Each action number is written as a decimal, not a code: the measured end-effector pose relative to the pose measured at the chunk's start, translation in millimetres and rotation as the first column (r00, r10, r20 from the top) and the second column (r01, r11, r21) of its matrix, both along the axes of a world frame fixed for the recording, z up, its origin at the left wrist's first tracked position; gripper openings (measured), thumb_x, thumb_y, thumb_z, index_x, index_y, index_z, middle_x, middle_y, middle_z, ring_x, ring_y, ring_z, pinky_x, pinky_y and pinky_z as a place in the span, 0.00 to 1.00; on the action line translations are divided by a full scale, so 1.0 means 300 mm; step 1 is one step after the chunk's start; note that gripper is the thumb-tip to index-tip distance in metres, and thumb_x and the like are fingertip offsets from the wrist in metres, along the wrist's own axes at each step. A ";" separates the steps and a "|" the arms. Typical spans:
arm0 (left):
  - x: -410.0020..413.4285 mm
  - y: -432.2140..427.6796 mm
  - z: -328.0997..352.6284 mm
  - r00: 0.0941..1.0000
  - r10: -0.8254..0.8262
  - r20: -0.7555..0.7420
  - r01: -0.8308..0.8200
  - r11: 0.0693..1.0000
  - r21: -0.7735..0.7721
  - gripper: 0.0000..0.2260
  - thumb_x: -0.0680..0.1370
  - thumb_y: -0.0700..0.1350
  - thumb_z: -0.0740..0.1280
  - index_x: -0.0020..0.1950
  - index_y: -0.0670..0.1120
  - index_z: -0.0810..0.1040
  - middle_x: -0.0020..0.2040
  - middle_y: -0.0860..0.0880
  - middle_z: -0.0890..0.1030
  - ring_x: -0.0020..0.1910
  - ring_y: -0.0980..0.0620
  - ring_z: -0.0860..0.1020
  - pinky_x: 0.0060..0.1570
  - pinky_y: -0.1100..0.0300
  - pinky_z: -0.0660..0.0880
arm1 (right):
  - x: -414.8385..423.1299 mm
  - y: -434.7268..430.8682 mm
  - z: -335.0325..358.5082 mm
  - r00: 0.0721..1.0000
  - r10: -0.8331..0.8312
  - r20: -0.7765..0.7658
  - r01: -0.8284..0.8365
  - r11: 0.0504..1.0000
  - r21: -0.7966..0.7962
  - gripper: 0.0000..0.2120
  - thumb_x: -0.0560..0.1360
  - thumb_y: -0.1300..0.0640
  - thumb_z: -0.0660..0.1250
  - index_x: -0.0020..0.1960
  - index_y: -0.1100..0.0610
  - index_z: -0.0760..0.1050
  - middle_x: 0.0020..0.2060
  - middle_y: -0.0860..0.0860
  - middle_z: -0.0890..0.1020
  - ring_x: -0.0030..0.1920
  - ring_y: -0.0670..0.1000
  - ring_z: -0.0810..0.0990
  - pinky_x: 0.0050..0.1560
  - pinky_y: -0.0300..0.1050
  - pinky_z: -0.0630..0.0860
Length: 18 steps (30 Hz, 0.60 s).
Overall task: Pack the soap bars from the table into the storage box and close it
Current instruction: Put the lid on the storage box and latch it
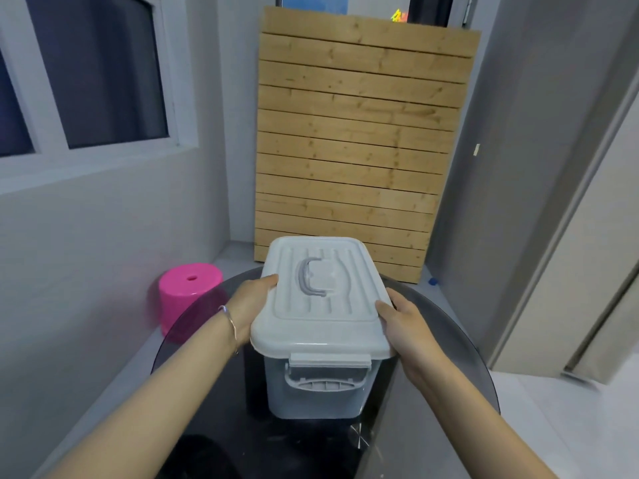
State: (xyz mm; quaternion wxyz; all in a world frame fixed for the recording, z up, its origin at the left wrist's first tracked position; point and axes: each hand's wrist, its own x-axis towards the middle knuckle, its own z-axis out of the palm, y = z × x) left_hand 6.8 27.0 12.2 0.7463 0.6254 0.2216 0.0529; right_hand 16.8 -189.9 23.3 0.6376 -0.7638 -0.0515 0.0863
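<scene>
While the left hand [252, 305] and the right hand [401, 323] hold the white lid [321, 316] by its two long sides, the storage box [321, 392] stands in the middle of a round table [449, 340]. The lid lies on top of the box. Each thumb rests on the lid's top edge. The other fingers go down over the sides and are hidden, so I cannot tell if they are spread or close together. A thin bracelet [230, 319] is on the left wrist. A gray handle [311, 276] lies flat on the lid, and a gray latch [330, 363] hangs at the near end. The box walls are cloudy, so what is inside cannot be seen.

A pink stool [188, 292] stands on the floor to the left, partly behind the table's edge. A tall panel of wooden slats [359, 133] leans against the far wall, just behind the box. A tiny blue thing [432, 281] lies on the floor by the panel's right corner.

The tabletop is dark, shiny glass. The room has gray walls, a window [90, 70] on the left and a gray door [570, 202] on the right.
</scene>
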 end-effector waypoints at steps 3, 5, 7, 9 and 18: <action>0.018 -0.053 0.008 0.997 0.071 0.021 -0.071 0.997 -0.026 0.13 0.78 0.44 0.59 0.56 0.38 0.77 0.46 0.41 0.81 0.42 0.43 0.79 0.40 0.56 0.76 | 0.062 -0.025 0.011 1.000 -0.006 -0.007 0.007 1.000 0.022 0.11 0.80 0.59 0.56 0.55 0.49 0.74 0.48 0.48 0.82 0.51 0.52 0.81 0.51 0.49 0.79; 0.040 -0.090 0.006 0.990 0.139 0.022 -0.138 0.990 -0.036 0.15 0.77 0.44 0.59 0.60 0.37 0.74 0.52 0.39 0.80 0.47 0.41 0.79 0.41 0.55 0.76 | 0.096 -0.058 0.010 0.999 -0.036 -0.026 0.038 0.995 0.090 0.07 0.78 0.56 0.60 0.53 0.51 0.75 0.51 0.50 0.82 0.49 0.51 0.82 0.49 0.48 0.79; 0.066 -0.137 0.007 0.979 0.198 0.040 -0.196 0.979 -0.054 0.17 0.77 0.42 0.59 0.62 0.35 0.73 0.55 0.40 0.79 0.50 0.41 0.78 0.45 0.54 0.75 | 0.098 -0.096 -0.013 0.997 -0.048 -0.054 0.059 0.974 0.220 0.11 0.77 0.50 0.63 0.53 0.55 0.78 0.52 0.50 0.84 0.49 0.49 0.83 0.48 0.45 0.78; 0.093 -0.189 0.012 0.961 0.270 0.058 -0.264 0.960 -0.090 0.17 0.77 0.41 0.59 0.63 0.34 0.71 0.55 0.40 0.78 0.50 0.43 0.77 0.46 0.54 0.72 | 0.059 -0.114 -0.071 0.995 -0.031 -0.092 0.062 0.932 0.357 0.15 0.75 0.44 0.64 0.57 0.51 0.79 0.51 0.47 0.85 0.51 0.46 0.84 0.48 0.42 0.77; 0.156 -0.468 0.050 0.854 0.520 0.001 -0.494 0.812 -0.310 0.17 0.78 0.42 0.58 0.65 0.38 0.60 0.66 0.38 0.71 0.61 0.38 0.74 0.54 0.50 0.71 | 0.007 -0.064 -0.161 0.942 -0.273 -0.195 0.333 0.689 0.644 0.34 0.72 0.53 0.72 0.74 0.48 0.61 0.69 0.46 0.73 0.66 0.48 0.74 0.65 0.47 0.72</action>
